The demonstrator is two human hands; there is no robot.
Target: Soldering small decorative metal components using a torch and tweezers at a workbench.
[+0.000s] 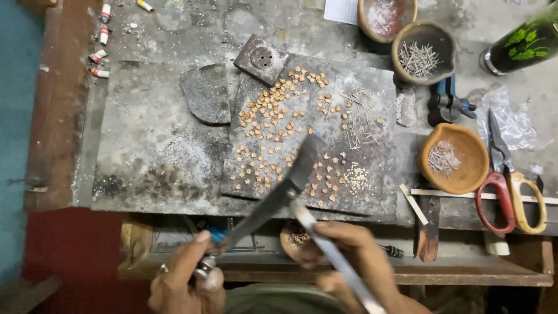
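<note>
Gripping a dark, flat-bladed tool [273,200] by its handle, the left hand [185,278] is closed tight at the near edge of the worktop [500,35]; the blurred blade slants up and away from it over a grey slab [372,192]. Just right of that hand, the right hand [349,256] is closed around a thin, pale metal rod [331,253], whose tip meets the tool just beyond the knuckles. Ahead of both hands the slab is pitted and sooty, strewn with small orange-gold star-shaped pieces [273,113], a patch of tiny pale beads [357,177] and loose fine pins [357,116]. Left of the blade lies bare, ash-dusted slab. Beyond the right hand, further right, sit round clay bowls [474,166] holding more pins, then red-and-yellow-handled scissors [508,186] near the worktop's right edge.
</note>
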